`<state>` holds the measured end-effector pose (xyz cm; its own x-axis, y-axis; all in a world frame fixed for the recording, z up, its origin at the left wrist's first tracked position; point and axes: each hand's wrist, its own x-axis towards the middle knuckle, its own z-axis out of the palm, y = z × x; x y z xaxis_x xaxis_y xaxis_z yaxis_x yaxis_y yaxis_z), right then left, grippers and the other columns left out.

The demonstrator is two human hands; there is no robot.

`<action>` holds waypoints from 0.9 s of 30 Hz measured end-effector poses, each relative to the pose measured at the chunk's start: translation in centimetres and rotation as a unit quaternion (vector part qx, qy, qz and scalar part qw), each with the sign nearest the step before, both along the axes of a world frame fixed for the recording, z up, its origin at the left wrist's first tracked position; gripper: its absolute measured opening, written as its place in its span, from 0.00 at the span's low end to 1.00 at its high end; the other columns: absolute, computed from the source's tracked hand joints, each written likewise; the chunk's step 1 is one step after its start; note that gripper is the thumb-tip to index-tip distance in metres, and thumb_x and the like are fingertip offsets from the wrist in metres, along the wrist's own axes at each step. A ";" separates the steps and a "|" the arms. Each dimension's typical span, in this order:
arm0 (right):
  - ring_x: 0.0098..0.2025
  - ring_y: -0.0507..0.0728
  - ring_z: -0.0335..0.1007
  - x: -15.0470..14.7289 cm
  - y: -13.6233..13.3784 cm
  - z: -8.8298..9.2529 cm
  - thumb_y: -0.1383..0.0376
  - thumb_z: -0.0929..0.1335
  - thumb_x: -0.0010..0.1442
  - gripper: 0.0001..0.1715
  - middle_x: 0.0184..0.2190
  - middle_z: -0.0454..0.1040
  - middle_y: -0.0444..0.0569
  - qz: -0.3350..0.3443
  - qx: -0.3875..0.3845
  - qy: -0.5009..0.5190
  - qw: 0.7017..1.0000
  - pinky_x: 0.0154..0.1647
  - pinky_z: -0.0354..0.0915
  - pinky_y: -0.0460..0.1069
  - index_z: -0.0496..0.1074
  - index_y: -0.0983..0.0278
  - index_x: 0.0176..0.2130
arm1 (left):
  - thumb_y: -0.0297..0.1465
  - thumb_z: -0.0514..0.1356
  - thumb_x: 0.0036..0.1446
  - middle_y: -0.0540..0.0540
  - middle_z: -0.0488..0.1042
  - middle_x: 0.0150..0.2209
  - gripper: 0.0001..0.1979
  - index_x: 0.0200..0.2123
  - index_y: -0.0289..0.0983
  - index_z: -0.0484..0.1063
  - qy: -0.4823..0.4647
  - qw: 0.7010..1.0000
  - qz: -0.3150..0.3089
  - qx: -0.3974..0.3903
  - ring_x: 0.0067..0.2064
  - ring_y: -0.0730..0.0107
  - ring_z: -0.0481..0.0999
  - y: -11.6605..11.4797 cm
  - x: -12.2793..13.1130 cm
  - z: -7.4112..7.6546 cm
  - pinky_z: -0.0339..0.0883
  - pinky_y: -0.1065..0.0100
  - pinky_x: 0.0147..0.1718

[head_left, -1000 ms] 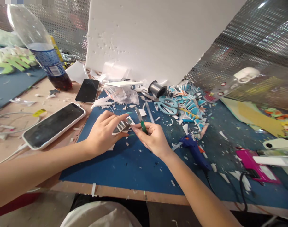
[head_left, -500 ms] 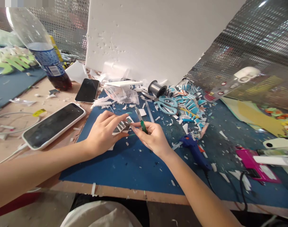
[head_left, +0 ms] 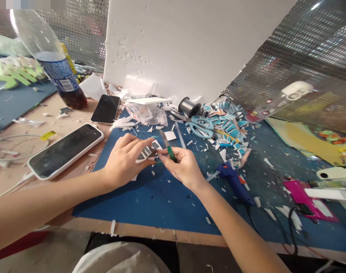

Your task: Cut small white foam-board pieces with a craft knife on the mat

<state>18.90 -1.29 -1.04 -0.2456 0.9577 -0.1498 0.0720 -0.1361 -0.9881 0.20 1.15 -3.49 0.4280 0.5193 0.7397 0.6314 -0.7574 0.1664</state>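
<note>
My left hand (head_left: 129, 157) is closed around a small grey-and-white striped piece (head_left: 147, 152), which looks like cut foam board; its far side is hidden by the fingers. My right hand (head_left: 181, 163) grips a craft knife with a green handle (head_left: 171, 153), the blade pointing up and away to the left. Its fingertips meet the right end of the striped piece. Both hands are over a blue cutting mat (head_left: 173, 204). Just beyond them lie a white square scrap (head_left: 169, 135) and a clear stick (head_left: 180, 135).
Light-blue scissors (head_left: 201, 127), a spool of wire (head_left: 189, 107) and a heap of blue-white scraps (head_left: 228, 125) lie behind. A blue glue gun (head_left: 235, 182) rests to the right. Left are a white-cased phone (head_left: 66, 151), a black phone (head_left: 106, 109) and a cola bottle (head_left: 60, 74).
The knife's blade has tilted slightly further left in my right hand. Both hands keep nearly the same place, still holding the striped piece and the knife.
</note>
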 end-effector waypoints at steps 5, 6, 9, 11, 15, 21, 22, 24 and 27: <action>0.11 0.43 0.44 0.1 0.1 0.4 0.56 0.70 0.53 0.18 0.11 0.54 0.33 0.013 -0.008 0.024 1.000 0.11 0.40 0.43 0.72 0.69 0.35 | 0.42 0.62 0.53 0.41 0.78 0.33 0.24 0.47 0.31 0.68 -0.009 1.000 0.005 -0.007 0.33 0.62 0.69 0.0 0.0 0.2 0.68 0.62 0.35; 0.11 0.43 0.44 0.1 0.1 0.4 0.56 0.71 0.52 0.18 0.11 0.53 0.33 0.013 -0.012 0.025 1.000 0.11 0.40 0.43 0.72 0.69 0.35 | 0.42 0.62 0.53 0.41 0.78 0.33 0.24 0.47 0.31 0.68 -0.008 1.000 0.005 -0.008 0.33 0.62 0.69 0.0 -0.1 0.1 0.68 0.62 0.35; 0.11 0.43 0.44 0.1 0.1 0.3 0.57 0.71 0.53 0.17 0.11 0.53 0.33 0.014 -0.014 0.021 1.000 0.11 0.40 0.43 0.72 0.69 0.36 | 0.42 0.62 0.53 0.42 0.78 0.33 0.24 0.47 0.31 0.69 -0.007 1.000 0.004 -0.009 0.33 0.62 0.69 0.0 -0.1 0.0 0.68 0.62 0.35; 0.11 0.43 0.44 0.1 0.1 0.2 0.58 0.70 0.53 0.16 0.11 0.54 0.33 0.018 -0.009 0.021 1.000 0.11 0.40 0.43 0.72 0.69 0.36 | 0.41 0.63 0.52 0.42 0.78 0.33 0.24 0.47 0.31 0.69 -0.008 1.000 0.001 -0.008 0.33 0.62 0.69 0.1 0.0 0.0 0.68 0.62 0.36; 0.11 0.43 0.45 0.1 0.1 -0.1 0.58 0.70 0.55 0.14 0.11 0.54 0.33 0.029 -0.002 0.024 0.999 0.11 0.41 0.42 0.71 0.68 0.34 | 0.41 0.62 0.53 0.42 0.78 0.33 0.23 0.47 0.32 0.68 -0.001 1.000 0.003 0.004 0.34 0.62 0.70 0.0 0.0 0.0 0.68 0.62 0.36; 0.10 0.43 0.46 0.1 -0.1 -0.4 0.59 0.69 0.56 0.12 0.10 0.54 0.33 0.028 -0.003 0.004 1.000 0.10 0.43 0.42 0.69 0.67 0.32 | 0.40 0.63 0.53 0.44 0.79 0.33 0.21 0.47 0.33 0.68 0.020 0.999 0.001 0.030 0.33 0.62 0.70 -0.2 0.0 0.2 0.66 0.63 0.35; 0.10 0.43 0.47 0.1 -0.1 -0.4 0.60 0.69 0.56 0.12 0.10 0.54 0.33 0.025 -0.005 0.002 1.000 0.10 0.43 0.42 0.69 0.67 0.32 | 0.40 0.63 0.53 0.44 0.79 0.33 0.21 0.47 0.33 0.68 0.020 0.999 -0.001 0.031 0.33 0.62 0.70 -0.2 0.0 0.2 0.66 0.63 0.35; 0.10 0.43 0.47 0.1 -0.1 -0.3 0.61 0.68 0.56 0.10 0.11 0.54 0.33 0.019 -0.007 -0.001 1.000 0.10 0.44 0.41 0.69 0.67 0.31 | 0.39 0.63 0.53 0.44 0.79 0.34 0.21 0.47 0.33 0.68 0.017 0.999 -0.007 0.030 0.33 0.63 0.70 -0.2 0.0 0.1 0.66 0.63 0.35; 0.11 0.43 0.48 0.0 -0.1 -0.3 0.64 0.68 0.55 0.07 0.12 0.55 0.33 0.008 -0.011 0.000 1.000 0.10 0.44 0.41 0.67 0.66 0.30 | 0.39 0.63 0.53 0.44 0.79 0.35 0.22 0.48 0.34 0.68 0.004 0.999 -0.023 0.025 0.34 0.64 0.71 -0.3 0.0 0.1 0.67 0.64 0.36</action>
